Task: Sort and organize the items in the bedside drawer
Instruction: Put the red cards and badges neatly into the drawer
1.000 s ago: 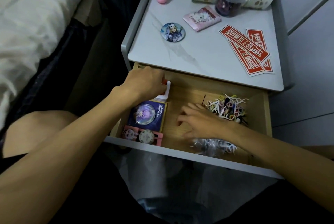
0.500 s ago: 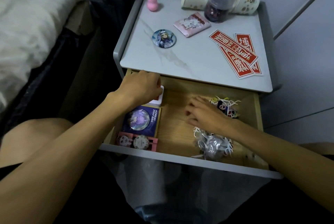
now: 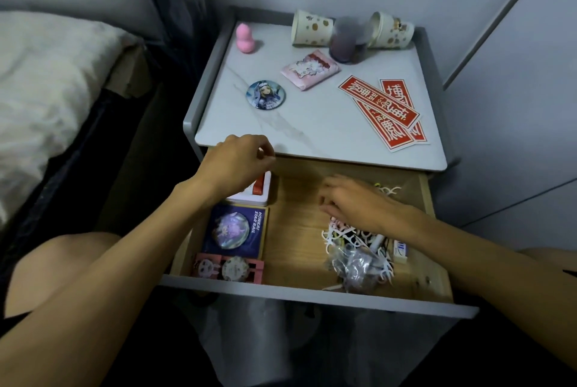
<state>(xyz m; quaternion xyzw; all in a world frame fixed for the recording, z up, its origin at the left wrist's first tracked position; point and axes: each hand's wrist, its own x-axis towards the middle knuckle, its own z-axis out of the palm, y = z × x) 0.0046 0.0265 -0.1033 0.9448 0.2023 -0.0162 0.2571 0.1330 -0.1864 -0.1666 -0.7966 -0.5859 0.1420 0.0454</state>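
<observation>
left grip (image 3: 240,165) curling just above box (image 3: 264,189), cannot tell if pinching anything | right grip (image 3: 352,202) lying spread in drawer (image 3: 293,230) | clips (image 3: 335,236) lying under its wrist

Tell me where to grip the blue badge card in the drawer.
Pinch the right long edge, coming from above on the right. The blue card lies flat, hemmed by the white box behind, the pink packet in front and the drawer wall on the left; only its right edge borders bare drawer floor, probably leaving room for fingertips.
</observation>
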